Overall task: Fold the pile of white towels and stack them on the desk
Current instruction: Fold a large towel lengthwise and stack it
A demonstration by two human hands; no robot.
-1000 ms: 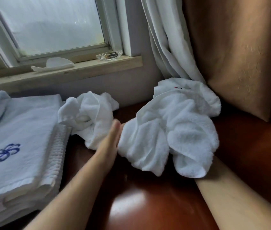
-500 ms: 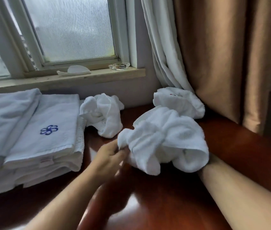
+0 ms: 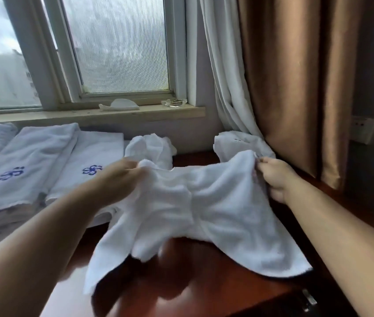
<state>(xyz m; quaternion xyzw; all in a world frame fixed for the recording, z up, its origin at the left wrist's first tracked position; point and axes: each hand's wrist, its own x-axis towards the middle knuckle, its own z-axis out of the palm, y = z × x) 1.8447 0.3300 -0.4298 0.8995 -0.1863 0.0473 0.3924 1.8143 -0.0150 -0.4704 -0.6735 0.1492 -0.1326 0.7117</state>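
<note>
Pinching far corners of the white towel [image 3: 215, 202], left hand [image 3: 117, 179] and right hand [image 3: 275, 177]; lower edge on bare desk [image 3: 204, 282]

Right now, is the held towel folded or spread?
Spread, rumpled: left hand and right hand hold the white towel by upper corners, apart.

Daylit, pale-framed frosted-glass window [image 3: 121, 46] at upper left; white sheer curtain [image 3: 222, 76] and tan satin drape [image 3: 295, 76] hung at upper right; glossy reddish wooden desk [image 3: 204, 282] spanned the bottom.

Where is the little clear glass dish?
Head view: the small clear glass dish sits on the pale windowsill, right end, between a white shell-shaped object and the white curtain.
</note>
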